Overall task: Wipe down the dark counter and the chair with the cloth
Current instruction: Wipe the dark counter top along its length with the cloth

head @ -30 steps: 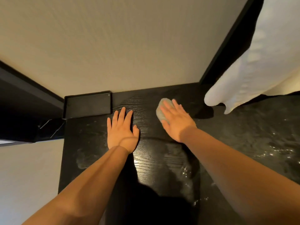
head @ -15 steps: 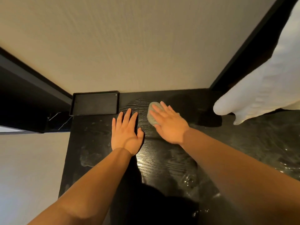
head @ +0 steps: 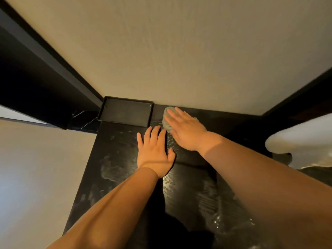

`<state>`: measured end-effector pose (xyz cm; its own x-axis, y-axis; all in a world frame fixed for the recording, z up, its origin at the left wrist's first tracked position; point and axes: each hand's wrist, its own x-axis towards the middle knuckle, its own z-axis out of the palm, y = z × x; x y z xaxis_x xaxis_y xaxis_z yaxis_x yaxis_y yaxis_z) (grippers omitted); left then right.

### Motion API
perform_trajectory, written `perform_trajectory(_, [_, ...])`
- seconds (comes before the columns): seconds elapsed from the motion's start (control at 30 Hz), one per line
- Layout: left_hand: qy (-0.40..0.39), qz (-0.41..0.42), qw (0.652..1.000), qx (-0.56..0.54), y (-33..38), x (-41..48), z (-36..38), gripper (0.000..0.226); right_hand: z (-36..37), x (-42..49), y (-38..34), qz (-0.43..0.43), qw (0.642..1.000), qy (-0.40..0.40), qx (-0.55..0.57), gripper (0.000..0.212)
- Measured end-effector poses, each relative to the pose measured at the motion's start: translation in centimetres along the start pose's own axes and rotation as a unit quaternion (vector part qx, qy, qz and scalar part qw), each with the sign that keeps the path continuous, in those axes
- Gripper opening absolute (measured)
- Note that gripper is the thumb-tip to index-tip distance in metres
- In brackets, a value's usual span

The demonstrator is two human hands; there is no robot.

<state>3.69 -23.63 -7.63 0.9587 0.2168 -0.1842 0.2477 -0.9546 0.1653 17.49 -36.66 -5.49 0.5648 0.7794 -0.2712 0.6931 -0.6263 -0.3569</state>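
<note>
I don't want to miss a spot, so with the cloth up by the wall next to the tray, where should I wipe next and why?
Probably sweep the cloth leftward along the front of the tray. Your right hand presses it flat at the back, while whitish smears show on the counter left of your left hand.

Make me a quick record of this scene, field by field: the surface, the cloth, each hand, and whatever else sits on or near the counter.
surface: dark counter, wood grain, with pale smears on its left part
cloth: grey cloth, bunched, on the counter close to the wall
right hand: right hand flat on the cloth, fingers straight, pressing down
left hand: left hand flat on bare counter, holding nothing
tray: black tray, back left corner, against the wall
right edge: white fabric, kind unclear
</note>
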Motion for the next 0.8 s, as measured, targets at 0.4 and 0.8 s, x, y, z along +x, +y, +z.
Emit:
perform_trajectory(0.4, [0.005,0.003,1.000,-0.003,-0.1,0.0,0.0,0.080,-0.3,-0.2,1.8,0.014,1.000,0.020,-0.010,0.061])
perform_trajectory(0.8, [0.011,-0.003,1.000,0.000,-0.1,0.1,0.1,0.081,0.6,-1.0,1.7,0.051,0.998,0.048,0.002,0.060])
